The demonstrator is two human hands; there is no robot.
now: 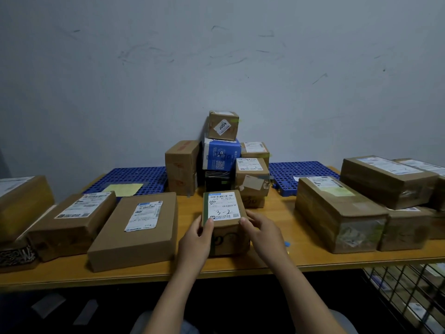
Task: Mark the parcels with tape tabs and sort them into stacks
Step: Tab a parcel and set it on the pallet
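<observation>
The left hand [196,239] and right hand [262,233] clasp the small parcel [225,210], seemingly tabbed already; lift it level, label upward.

We reach both bare forearms forward from the bottom of the view, the left nearly straight ahead, the right slanting in from the right side. Our left hand [195,239] clasps the left side of the small parcel [225,219], with the thumb laid over its top edge. Our right hand [263,233] holds the right side, thumb tip on the top corner. The hands stand apart, palms facing each other.
</observation>
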